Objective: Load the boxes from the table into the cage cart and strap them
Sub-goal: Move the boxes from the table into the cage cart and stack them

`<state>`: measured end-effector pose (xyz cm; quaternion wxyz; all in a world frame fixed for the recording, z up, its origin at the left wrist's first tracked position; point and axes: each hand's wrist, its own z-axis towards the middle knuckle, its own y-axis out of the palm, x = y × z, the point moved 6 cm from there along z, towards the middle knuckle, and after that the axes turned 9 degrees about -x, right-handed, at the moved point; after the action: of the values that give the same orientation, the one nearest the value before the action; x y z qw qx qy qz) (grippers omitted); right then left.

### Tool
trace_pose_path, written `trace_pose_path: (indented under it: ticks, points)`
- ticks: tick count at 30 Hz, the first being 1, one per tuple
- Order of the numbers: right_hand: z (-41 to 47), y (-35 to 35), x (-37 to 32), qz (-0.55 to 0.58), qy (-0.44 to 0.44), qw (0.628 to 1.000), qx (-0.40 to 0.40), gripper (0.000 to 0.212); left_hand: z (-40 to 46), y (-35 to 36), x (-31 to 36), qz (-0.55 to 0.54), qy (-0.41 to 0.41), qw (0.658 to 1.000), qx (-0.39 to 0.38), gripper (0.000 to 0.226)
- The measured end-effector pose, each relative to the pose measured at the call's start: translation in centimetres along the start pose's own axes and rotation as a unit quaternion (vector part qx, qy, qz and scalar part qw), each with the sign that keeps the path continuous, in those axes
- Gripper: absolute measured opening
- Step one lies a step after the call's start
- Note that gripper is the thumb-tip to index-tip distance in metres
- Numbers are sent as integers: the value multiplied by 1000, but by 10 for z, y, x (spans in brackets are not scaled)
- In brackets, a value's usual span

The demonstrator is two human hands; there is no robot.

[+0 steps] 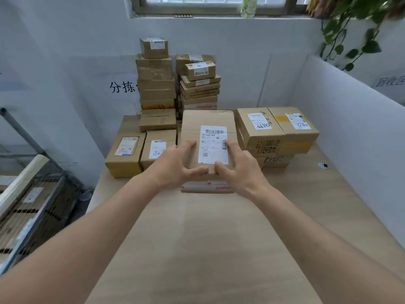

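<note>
Head view shows our left hand (175, 163) and right hand (237, 170) set on the labelled box (208, 139), fingers spread over its top and thumbs curled at its near edge, so the grip is clamped on that box from both sides; the palms hide the box's near corners and part of its white label (213, 144); under the grip a flatter box (207, 187) peeks out, only its front edge showing, its print too blurred to read; left of the grip two small boxes (140, 153) sit side by side on the bench (219, 238); right of the grip, a pair of boxes (276, 128) rests on others that are mostly hidden; beyond the grip two tall stacks (175, 84) stand against the wall and cover part of the writing (121, 87) there; far left of the grip the cage cart (32, 205) is cut off by the frame edge, its wire side blurring whatever lies inside; above, a bottle (248, 6) on the sill and a trailing plant (355, 29) are cropped at the top.
</note>
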<state>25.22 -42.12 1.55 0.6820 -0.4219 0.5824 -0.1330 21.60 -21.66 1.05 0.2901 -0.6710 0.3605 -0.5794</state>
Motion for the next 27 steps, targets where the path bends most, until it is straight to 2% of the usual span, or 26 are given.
trace_pose_path:
  ticks: [7, 12, 17, 27]
  points:
    - [-62, 11, -66, -2, -30, 999, 25, 73, -87, -34, -6, 13, 22, 1000, 8, 104]
    - [-87, 18, -105, 9, -75, 997, 24, 66, -128, -50, -16, 20, 17, 999, 26, 100]
    - [-92, 27, -124, 17, -100, 995, -13, 60, -155, -61, -26, 1, -7, 999, 43, 110]
    - [-82, 56, -143, 16, -174, 981, -87, 64, -207, -61, -35, -19, -94, 989, 111, 96]
